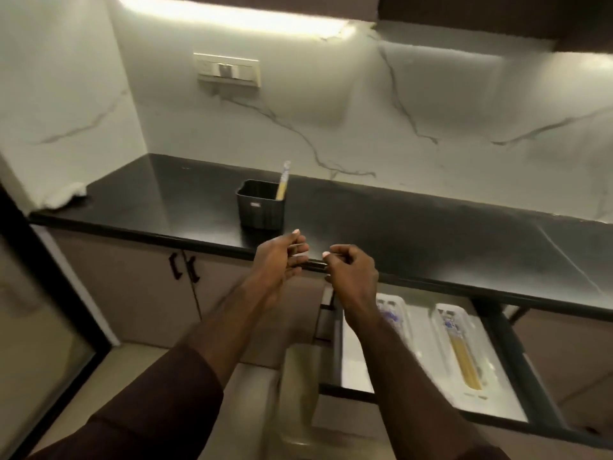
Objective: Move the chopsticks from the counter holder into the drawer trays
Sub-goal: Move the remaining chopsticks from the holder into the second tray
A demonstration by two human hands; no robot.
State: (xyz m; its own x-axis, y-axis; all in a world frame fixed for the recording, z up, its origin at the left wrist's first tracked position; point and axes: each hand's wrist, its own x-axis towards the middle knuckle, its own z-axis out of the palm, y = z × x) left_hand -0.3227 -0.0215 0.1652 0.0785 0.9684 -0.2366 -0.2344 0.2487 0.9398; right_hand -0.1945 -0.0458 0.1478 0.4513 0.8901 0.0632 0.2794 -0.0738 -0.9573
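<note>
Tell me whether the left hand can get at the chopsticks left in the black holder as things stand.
Probably yes. The left hand hovers at the counter edge just in front of the black holder, holding nothing, and the chopsticks stick up from its open top with nothing between.

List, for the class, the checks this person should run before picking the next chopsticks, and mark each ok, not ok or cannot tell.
1. Holder upright on counter: ok.
2. Wrapped chopsticks left in holder: ok, one packet shows.
3. Drawer open: ok.
4. Right tray has room: cannot tell, blurred.
5. Left hand free: ok, fingers relaxed.
6. Right hand free: cannot tell, fingers curled.
</note>
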